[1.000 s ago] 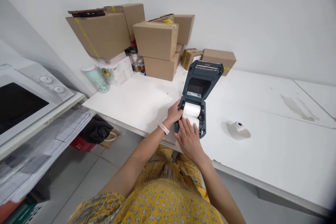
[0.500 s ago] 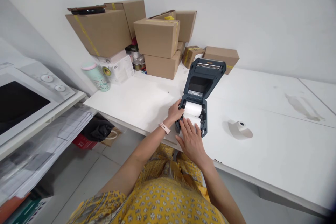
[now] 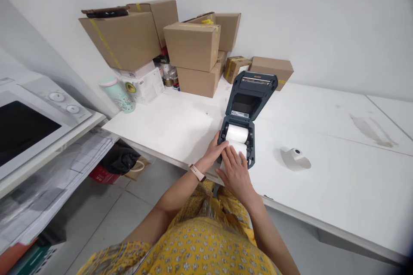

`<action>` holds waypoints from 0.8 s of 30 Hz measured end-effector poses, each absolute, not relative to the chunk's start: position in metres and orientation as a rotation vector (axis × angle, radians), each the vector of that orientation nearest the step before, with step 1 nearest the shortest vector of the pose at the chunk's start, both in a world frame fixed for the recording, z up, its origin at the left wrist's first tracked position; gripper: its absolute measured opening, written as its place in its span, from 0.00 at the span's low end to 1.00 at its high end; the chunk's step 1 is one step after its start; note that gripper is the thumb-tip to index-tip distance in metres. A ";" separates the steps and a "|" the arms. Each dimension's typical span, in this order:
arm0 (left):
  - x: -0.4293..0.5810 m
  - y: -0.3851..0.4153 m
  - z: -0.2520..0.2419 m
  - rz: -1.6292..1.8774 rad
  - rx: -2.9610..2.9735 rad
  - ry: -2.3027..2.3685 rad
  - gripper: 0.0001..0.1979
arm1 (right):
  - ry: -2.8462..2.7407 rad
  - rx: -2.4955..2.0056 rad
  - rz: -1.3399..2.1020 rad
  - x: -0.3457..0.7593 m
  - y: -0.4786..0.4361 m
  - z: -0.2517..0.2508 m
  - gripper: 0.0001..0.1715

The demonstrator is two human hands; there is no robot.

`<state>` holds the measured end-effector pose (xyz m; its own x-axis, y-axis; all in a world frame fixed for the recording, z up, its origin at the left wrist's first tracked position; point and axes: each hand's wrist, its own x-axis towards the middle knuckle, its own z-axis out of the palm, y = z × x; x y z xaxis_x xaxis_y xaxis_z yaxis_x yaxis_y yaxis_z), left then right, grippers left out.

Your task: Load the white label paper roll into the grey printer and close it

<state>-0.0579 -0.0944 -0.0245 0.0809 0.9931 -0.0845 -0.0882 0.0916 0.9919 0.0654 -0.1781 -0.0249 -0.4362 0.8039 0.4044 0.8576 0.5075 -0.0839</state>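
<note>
A dark label printer (image 3: 252, 144) stands near the table's front edge with its lid (image 3: 254, 90) tilted up and back. Inside it sits a white paper roll (image 3: 238, 133), its loose strip (image 3: 238, 148) drawn toward me over the front of the printer. My right hand (image 3: 235, 172) lies on that strip, fingers stretched out and flat. At the printer's left side rests my left hand (image 3: 214, 151), thumb reaching to the strip's edge beside my right fingers. Its other fingers run along the outer wall, stretched rather than curled.
To the right on the white table (image 3: 322, 120) lies a small roll with a loose curl of paper (image 3: 296, 154). Several cardboard boxes (image 3: 193, 47) are stacked at the back left, near a mint tumbler (image 3: 118, 94). A microwave (image 3: 35, 111) stands on a shelf at far left.
My left hand has slid toward me along the printer's left side, from beside the roll down to near my right fingers. The right hand stays on the paper strip.
</note>
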 end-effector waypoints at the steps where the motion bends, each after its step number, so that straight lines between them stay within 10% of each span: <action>1: -0.059 -0.100 -0.024 1.128 1.075 1.111 0.35 | -2.365 -1.367 -0.189 0.066 -0.180 -0.025 0.35; 14: -0.061 -0.111 -0.012 1.152 0.989 1.029 0.34 | -2.403 -1.188 0.044 0.088 -0.192 -0.013 0.33; 24: -0.067 -0.107 -0.019 1.124 0.986 0.975 0.38 | -1.670 -1.318 -0.132 0.171 -0.030 0.123 0.28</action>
<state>-0.0667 -0.1071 -0.0190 0.1571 0.9813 -0.1116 -0.2495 0.1487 0.9569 0.1706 -0.0304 0.1225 0.0541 0.6897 0.7221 0.7947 0.4081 -0.4494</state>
